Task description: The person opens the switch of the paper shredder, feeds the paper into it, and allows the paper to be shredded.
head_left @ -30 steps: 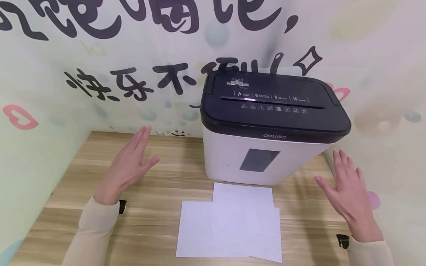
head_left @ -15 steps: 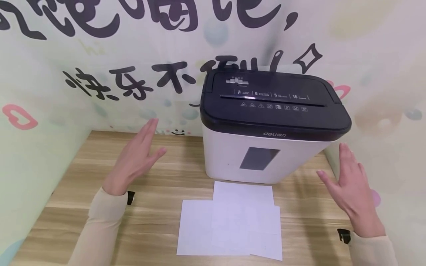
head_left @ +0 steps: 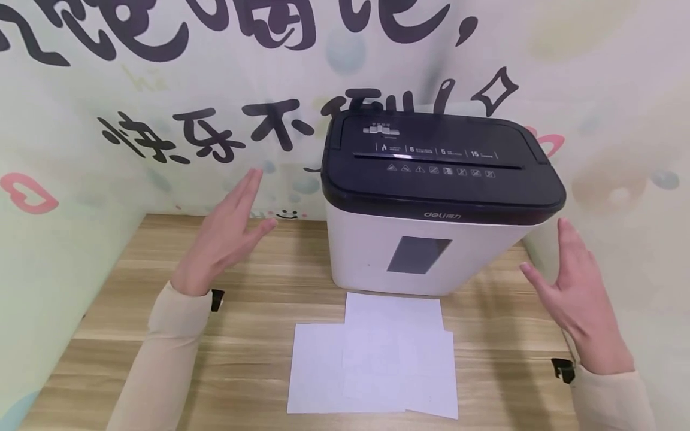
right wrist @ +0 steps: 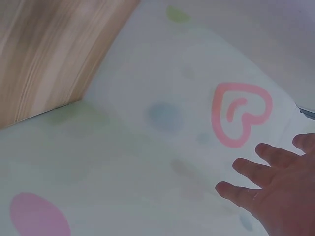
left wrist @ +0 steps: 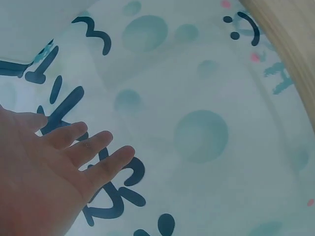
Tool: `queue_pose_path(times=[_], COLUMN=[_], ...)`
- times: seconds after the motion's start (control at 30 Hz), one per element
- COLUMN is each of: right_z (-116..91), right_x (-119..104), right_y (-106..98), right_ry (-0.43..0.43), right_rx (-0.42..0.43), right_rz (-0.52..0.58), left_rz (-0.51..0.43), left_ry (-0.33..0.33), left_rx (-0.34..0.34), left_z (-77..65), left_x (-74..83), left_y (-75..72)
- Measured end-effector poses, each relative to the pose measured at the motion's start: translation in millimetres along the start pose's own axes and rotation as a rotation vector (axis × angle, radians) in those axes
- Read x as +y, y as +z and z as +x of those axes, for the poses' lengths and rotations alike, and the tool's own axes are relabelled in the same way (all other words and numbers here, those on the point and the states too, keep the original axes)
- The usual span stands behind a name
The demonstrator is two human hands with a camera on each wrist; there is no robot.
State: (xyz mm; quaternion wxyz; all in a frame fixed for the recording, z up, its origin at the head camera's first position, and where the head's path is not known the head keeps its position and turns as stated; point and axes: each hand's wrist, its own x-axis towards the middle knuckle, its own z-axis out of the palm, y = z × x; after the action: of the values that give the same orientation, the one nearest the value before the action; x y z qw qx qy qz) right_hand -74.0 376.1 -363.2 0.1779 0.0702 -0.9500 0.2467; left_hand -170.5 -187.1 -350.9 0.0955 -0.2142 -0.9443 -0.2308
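Note:
A paper shredder (head_left: 388, 251) with a white bin and a dark lid stands at the back of the wooden table in the head view. My left hand (head_left: 223, 236) is raised to the left of it, fingers extended and thumb apart, holding nothing. On the other side, my right hand (head_left: 579, 293) is held up near the shredder's right edge, also with straight fingers and nothing in it. Several overlapping white sheets of paper (head_left: 377, 359) lie flat in front of the shredder. In the left wrist view the left hand (left wrist: 64, 167) shows its spread fingers; the right hand (right wrist: 280, 182) appears likewise in the right wrist view.
The wooden table (head_left: 253, 371) runs up to a printed backdrop (head_left: 215, 120) with dark lettering behind the shredder. Patterned side walls rise at left and right, the right one close to my right hand. A narrow slot (head_left: 439, 161) crosses the shredder's lid.
Both hands have risen toward the back; the left has also shifted right, and the right slightly outward. The shredder and the papers stay in place.

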Motion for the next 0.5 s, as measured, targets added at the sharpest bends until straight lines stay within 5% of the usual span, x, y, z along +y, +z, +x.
queue_pose_path(times=[0.5], right_z=[5.6], right_x=[-7.6], right_y=[-12.7], right_ry=[0.007], right_rx=[0.068], right_rz=[-0.003], left_rz=[-0.024], left_ry=[0.060], left_rx=[0.032], left_z=[28.6], left_x=[12.5], left_y=[-10.8])
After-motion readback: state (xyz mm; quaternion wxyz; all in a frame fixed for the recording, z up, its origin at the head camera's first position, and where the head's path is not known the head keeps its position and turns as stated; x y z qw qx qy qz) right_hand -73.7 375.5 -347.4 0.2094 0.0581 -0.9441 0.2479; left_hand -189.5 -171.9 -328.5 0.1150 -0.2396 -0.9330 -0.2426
